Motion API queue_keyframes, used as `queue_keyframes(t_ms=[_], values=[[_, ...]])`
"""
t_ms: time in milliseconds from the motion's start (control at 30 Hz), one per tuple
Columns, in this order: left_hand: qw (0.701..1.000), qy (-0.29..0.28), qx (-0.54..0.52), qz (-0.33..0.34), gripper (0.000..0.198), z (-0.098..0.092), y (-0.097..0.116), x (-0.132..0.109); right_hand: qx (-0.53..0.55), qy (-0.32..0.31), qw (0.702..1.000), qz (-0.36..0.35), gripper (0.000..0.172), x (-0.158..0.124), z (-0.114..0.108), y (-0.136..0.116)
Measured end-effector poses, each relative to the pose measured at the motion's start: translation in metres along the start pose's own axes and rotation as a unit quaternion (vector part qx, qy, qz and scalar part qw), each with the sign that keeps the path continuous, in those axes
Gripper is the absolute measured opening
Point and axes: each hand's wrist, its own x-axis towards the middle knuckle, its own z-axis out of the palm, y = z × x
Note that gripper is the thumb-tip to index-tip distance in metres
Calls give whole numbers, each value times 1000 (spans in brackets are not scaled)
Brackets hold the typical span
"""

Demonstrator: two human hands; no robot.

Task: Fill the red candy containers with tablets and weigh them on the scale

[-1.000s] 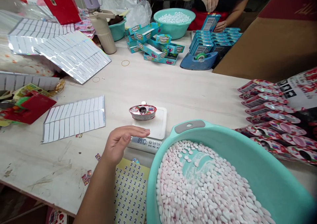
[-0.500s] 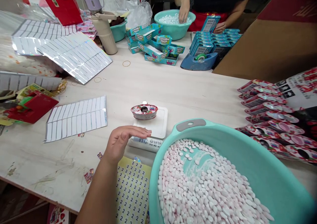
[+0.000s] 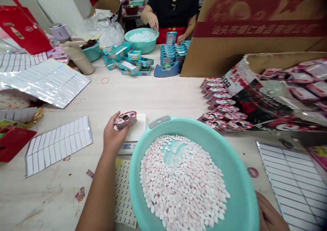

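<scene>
My left hand (image 3: 116, 130) is closed round a small oval candy box (image 3: 125, 119), which has a red and white print and a round dark hole on top. Hand and box are over the white kitchen scale (image 3: 139, 125), whose display is partly legible. A turquoise basin (image 3: 240, 176) of pale pink-white candy tablets (image 3: 184, 186) stands close in front of me and overlaps the scale's right side. At the basin's right rim is my right hand (image 3: 270, 214), its fingers curled against the rim and partly hidden.
A sticker sheet (image 3: 124, 193) lies left of the basin. Red candy boxes (image 3: 224, 108) stand in rows beside a filled carton (image 3: 240, 77). Across the table, a co-worker's hand (image 3: 153, 21) is over another basin (image 3: 143, 45), near blue boxes (image 3: 127, 65) and a tape dispenser (image 3: 167, 70).
My left hand has gone from flat above the scale's display to gripping the oval box. The view has swung right, and my right hand has appeared at the basin's rim.
</scene>
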Motion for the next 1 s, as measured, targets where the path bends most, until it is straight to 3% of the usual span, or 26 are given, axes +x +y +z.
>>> queue_keyframes(t_ms=[67, 133, 267, 333, 533, 700, 833, 1000], values=[[997, 35, 28, 59, 51, -9, 24, -11, 12, 3, 1000, -27, 36, 0, 2, 0], [989, 42, 56, 131, 48, -20, 50, -29, 27, 12, 999, -45, 34, 1, 3, -2], [961, -61, 98, 252, 42, -31, 78, -64, 54, 35, 996, -60, 35, 1, 4, -5], [956, -81, 91, 267, 40, -30, 80, -75, 64, 36, 995, -67, 35, 0, 6, -4], [949, -53, 104, 292, 43, -28, 74, -89, 84, 32, 994, -59, 38, -4, 9, 2], [916, -94, 165, 355, 44, -24, 72, -88, 88, 28, 994, -65, 36, -3, 12, 6], [897, -82, 151, 407, 51, -26, 71, -82, 100, 31, 993, -55, 36, -4, 14, 7], [868, -75, 212, 442, 45, -32, 72, -78, 112, 31, 992, -40, 36, -6, 14, 8]])
